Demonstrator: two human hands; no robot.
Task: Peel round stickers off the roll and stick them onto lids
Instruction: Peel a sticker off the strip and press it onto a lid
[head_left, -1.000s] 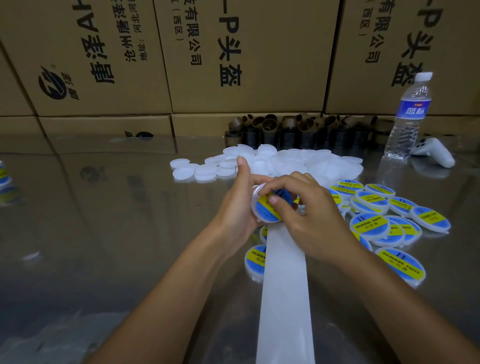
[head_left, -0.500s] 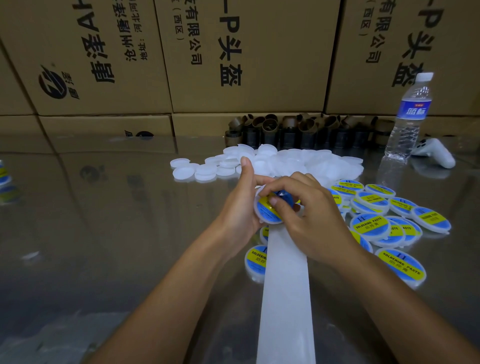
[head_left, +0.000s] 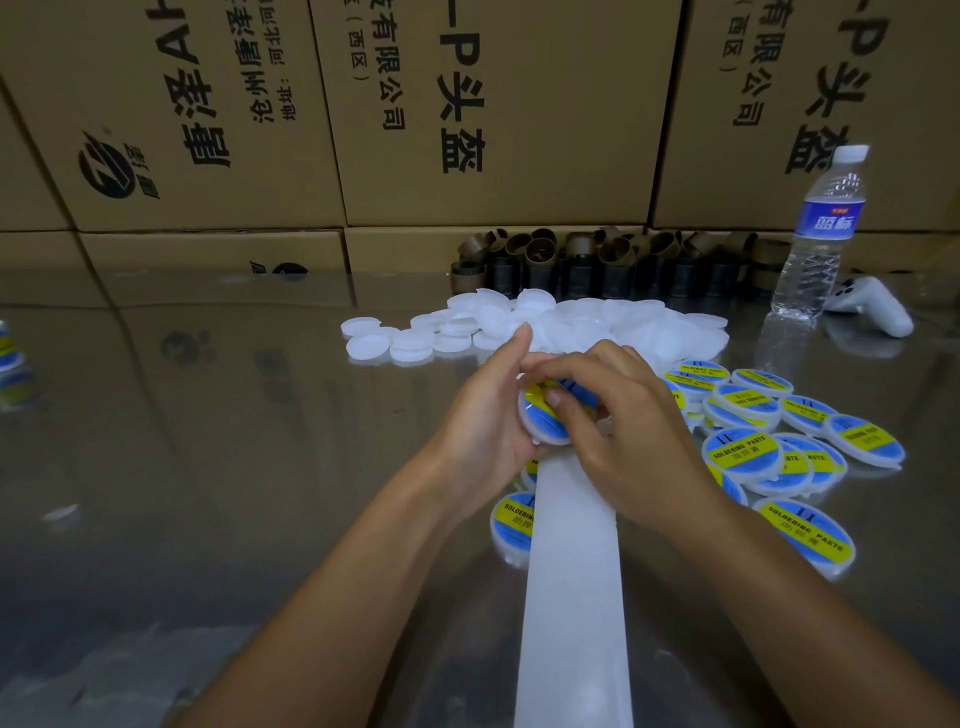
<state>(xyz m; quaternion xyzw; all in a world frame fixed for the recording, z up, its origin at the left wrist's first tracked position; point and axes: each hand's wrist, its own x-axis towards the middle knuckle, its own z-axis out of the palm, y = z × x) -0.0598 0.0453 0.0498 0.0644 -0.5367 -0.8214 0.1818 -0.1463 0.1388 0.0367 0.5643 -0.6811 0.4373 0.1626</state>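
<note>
While the glossy, mirror-like surface (head_left: 208, 467) spreads out dim at 9 o'clock, the left hand (head_left: 483, 431) cups a round, translucent white plastic lid (head_left: 532, 428) on edge, palm behind it and fingers wrapped round its rim. A round blue-and-yellow sticker (head_left: 543, 410) covers its face. It seems to be down flat, though the fingers hide much of it.

From under the hands a smooth, matte white backing strip (head_left: 571, 597) runs straight to 6 o'clock. The right hand (head_left: 639, 441) arches over the lid, thumb pressed on the sticker and fingers curled over the top rim.

At 12 o'clock lies a heap of plain lids (head_left: 597, 322), frosted and shallow. At 3 to 4 o'clock, labelled lids (head_left: 748, 452) overlap in a loose spread. Farther right, at 2 o'clock, stand a ribbed clear plastic bottle (head_left: 818, 234) and a white controller (head_left: 878, 306).
</note>
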